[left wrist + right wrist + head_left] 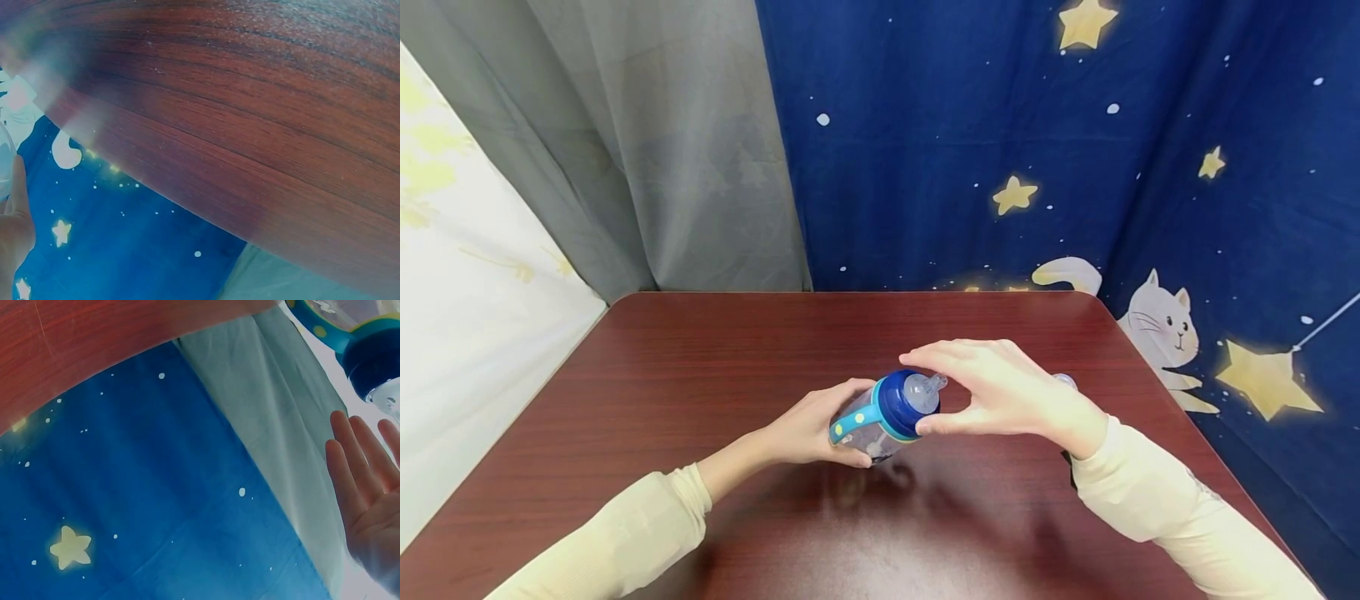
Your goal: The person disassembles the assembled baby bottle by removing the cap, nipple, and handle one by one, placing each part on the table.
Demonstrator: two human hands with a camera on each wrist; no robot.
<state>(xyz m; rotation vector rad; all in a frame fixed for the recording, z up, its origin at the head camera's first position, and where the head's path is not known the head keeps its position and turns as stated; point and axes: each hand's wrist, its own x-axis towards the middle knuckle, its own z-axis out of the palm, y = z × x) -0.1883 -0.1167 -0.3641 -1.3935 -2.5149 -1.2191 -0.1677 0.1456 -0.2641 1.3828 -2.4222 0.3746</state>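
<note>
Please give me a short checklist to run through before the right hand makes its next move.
1. Left hand gripping the bottle: ok, fingers and thumb wrap its body.
2. Teat uncovered: ok, no cap on it.
3. Bottle upright: not ok, it is tilted.
4. Right hand closed round the blue collar: not ok, fingers extended.
5. Right thumb touching the collar: cannot tell, they overlap in the head view.
6. Object behind the right wrist identified: cannot tell, mostly hidden.
</note>
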